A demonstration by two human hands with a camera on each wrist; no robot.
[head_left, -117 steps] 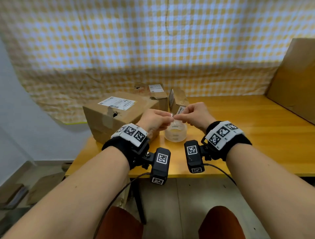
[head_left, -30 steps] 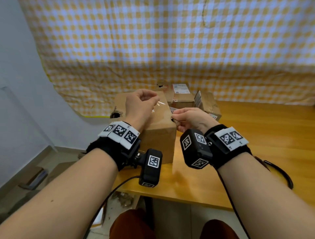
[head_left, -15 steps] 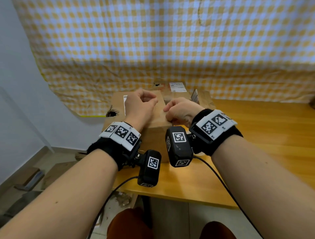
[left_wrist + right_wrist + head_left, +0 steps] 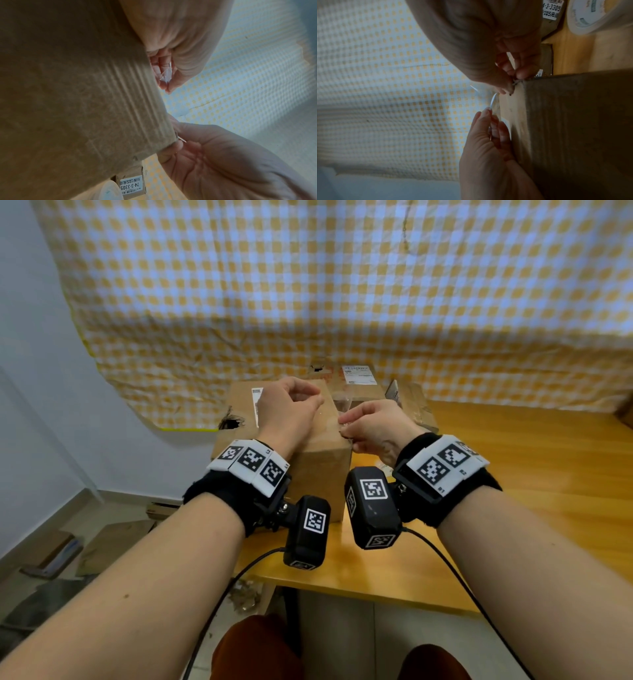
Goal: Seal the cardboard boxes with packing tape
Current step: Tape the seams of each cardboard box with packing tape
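Observation:
A large brown cardboard box [image 4: 322, 470] stands at the table's left end, its top closed. My left hand [image 4: 315, 402] hovers over the top and pinches one end of a short strip of clear tape [image 4: 165, 75] between thumb and fingers. My right hand [image 4: 345, 432] pinches the strip's other end against the box's near right top corner [image 4: 524, 81]. The tape [image 4: 494, 100] hangs loosely between both hands just above the box top [image 4: 513, 115]. From the left wrist, the box's side [image 4: 85, 94] fills the frame with my left hand [image 4: 167, 83] at its edge.
The roll of clear tape [image 4: 590, 16] lies on the wooden table [image 4: 513, 474] right of the big box. Two smaller labelled boxes [image 4: 358, 381] [image 4: 412, 405] stand behind it against a yellow checked cloth. The table's edge and the floor lie to the left.
Both hands have carried the tape strip from above the roll over to the large box. In the last half second my right hand settled at the box's near right corner.

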